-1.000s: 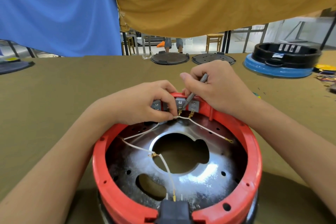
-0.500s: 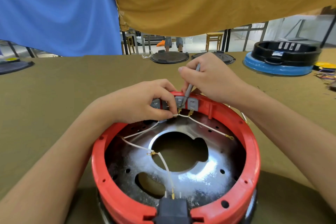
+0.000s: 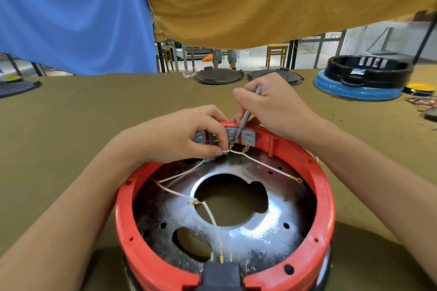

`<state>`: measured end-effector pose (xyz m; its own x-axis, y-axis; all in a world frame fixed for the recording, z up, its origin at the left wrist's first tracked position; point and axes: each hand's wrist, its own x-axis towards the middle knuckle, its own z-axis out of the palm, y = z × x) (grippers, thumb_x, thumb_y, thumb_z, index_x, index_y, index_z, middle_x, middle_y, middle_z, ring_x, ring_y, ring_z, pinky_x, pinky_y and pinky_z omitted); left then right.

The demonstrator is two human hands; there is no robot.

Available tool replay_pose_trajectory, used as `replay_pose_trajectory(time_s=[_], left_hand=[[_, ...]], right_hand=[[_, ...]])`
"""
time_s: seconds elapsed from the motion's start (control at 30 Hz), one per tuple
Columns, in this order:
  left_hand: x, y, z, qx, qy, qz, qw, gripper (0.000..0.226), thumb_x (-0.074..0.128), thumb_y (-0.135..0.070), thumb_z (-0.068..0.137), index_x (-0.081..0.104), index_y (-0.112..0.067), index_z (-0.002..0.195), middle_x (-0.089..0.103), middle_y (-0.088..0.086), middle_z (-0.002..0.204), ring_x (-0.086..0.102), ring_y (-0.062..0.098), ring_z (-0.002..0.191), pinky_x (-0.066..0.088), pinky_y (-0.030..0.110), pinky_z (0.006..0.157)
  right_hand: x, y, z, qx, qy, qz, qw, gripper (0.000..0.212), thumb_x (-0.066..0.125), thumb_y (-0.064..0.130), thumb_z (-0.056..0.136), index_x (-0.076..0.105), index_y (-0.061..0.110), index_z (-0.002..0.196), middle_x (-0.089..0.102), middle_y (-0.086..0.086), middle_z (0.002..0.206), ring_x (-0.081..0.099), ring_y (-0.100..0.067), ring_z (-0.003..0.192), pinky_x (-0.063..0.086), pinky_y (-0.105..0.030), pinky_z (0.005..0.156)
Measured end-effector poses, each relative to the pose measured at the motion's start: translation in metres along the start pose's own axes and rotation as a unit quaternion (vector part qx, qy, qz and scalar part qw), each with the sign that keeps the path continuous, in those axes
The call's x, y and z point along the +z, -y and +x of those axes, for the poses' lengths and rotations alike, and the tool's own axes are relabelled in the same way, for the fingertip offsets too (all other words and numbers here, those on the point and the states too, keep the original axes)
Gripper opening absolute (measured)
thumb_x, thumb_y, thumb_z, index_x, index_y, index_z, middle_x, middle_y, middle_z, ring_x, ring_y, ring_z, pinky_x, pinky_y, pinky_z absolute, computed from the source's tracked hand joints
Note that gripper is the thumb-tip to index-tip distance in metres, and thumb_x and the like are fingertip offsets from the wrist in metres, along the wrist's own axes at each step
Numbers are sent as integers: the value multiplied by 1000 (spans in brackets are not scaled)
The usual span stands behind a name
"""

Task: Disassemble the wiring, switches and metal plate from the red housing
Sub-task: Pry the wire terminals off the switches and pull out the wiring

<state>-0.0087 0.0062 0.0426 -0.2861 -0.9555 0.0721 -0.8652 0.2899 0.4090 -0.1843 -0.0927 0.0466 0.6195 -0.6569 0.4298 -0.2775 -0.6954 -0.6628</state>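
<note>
- Bright, even daylight; the open gap under the hanging cloths (image 3: 236, 2) at the far side is the brightest part, slightly washed out.
- Strong white glare on the metal plate (image 3: 260, 227), patchy around its central hole.
- Soft, faint shadows under the hands on the counter (image 3: 71, 125).
- Wide-angle distortion: the counter's far edge bows, forearms stretch toward the lower corners.
- Centre is sharp; the far background and frame edges look softer.

My red housing (image 3: 327, 198) holds a silvery metal plate (image 3: 267, 227), white wires (image 3: 212, 217) with brass-yellow terminals, grey switches (image 3: 248, 137); the table (image 3: 82, 111) is olive.
</note>
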Motion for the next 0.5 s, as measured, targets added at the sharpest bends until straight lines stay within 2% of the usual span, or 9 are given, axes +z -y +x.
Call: replay_pose_trajectory(time_s=[0.1,0.2,0.27,0.33,0.4,0.43,0.5], left_hand=[[0,0,0,-5,1,7,1000,8,72,-28,90,73,-36,93,50,-20,121,54,-1,111,43,24,100],[0,1,1,-5,-2,6,1000,8,72,-28,90,73,-36,92,50,-21,121,54,-2,111,42,25,101],[0,1,1,-4,-2,5,1000,8,71,-28,90,73,-36,92,50,-21,122,54,-2,111,42,24,100],[0,0,0,-1,0,5,1000,8,72,-28,89,73,-36,91,50,-20,122,54,-1,110,43,24,99],[0,1,0,5,2,10,1000,8,72,-28,89,73,-36,90,50,-20,122,54,-1,110,42,23,98],[-1,1,0,6,2,13,1000,8,72,-28,89,73,-36,90,50,-20,122,54,-1,110,41,21,98],[-1,0,0,6,4,20,1000,7,71,-29,89,73,-37,90,49,-21,122,52,-3,111,40,19,97]], right_hand=[[0,1,1,1,0,5,1000,43,51,16,95,68,1,58,71,-2,58,48,-12,46,41,-32,47],[1,0,1,-2,-3,5,1000,43,51,16,95,67,1,59,71,-3,59,48,-22,46,40,-32,48],[0,0,0,-10,-4,7,1000,44,51,17,96,66,1,59,71,-5,60,57,-27,52,45,-35,53],[0,-1,-3,-22,1,6,1000,47,52,19,98,60,9,52,70,-3,58,68,-34,67,53,-42,62],[0,-1,-7,-35,6,9,999,51,53,22,99,49,18,49,65,0,54,69,-36,72,54,-46,69],[0,-1,-9,-38,5,11,999,51,54,24,100,46,19,49,63,0,52,69,-37,72,55,-48,70],[0,-3,-9,-41,1,14,999,51,54,23,100,42,18,50,59,5,50,66,-30,65,52,-40,61]])
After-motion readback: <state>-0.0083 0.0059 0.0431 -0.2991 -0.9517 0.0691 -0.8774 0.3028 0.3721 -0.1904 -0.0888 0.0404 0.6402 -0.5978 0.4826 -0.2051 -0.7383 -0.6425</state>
